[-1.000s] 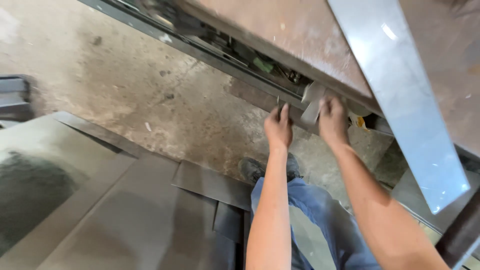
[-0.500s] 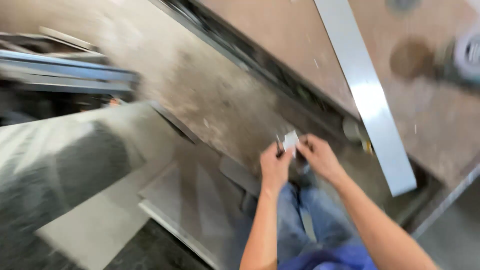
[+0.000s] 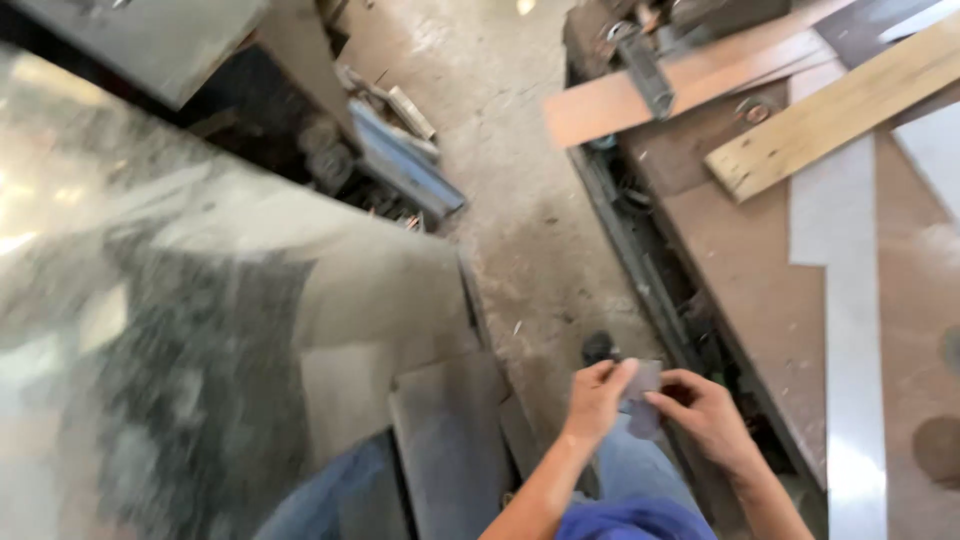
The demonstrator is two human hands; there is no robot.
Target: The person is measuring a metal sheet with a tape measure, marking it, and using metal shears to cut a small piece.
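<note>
A small grey piece of sheet metal (image 3: pixel 641 398) sits between the person's two hands, held up in front of the body, above the knees in blue trousers (image 3: pixel 640 470) and over the dusty concrete floor (image 3: pixel 520 230). It looks thin, flat and stiff, light enough for fingertips alone, and I would judge its cut edges sharp and its faces a little slick, so the flat faces near the edges are the sensible place to grip, not the rims themselves. The picture is blurred, so its exact outline and any bend in it cannot be told.

The left hand (image 3: pixel 597 398) pinches the piece at its left edge, thumb on the near face and fingers curled behind. The right hand (image 3: pixel 708 415) pinches it from the right and lower side, fingertips closed on the metal. Both forearms rise from the bottom of the view and converge, wrists bent slightly inward, elbows low.

To the right runs a long rusty-brown workbench (image 3: pixel 740 260) with a bright metal strip (image 3: pixel 850 330) lying along it and a pale wooden plank (image 3: pixel 850 100) across its far end. To the left lie large grey metal sheets (image 3: pixel 200 330), stacked flat, with more scrap metal (image 3: pixel 400 160) beyond.
</note>
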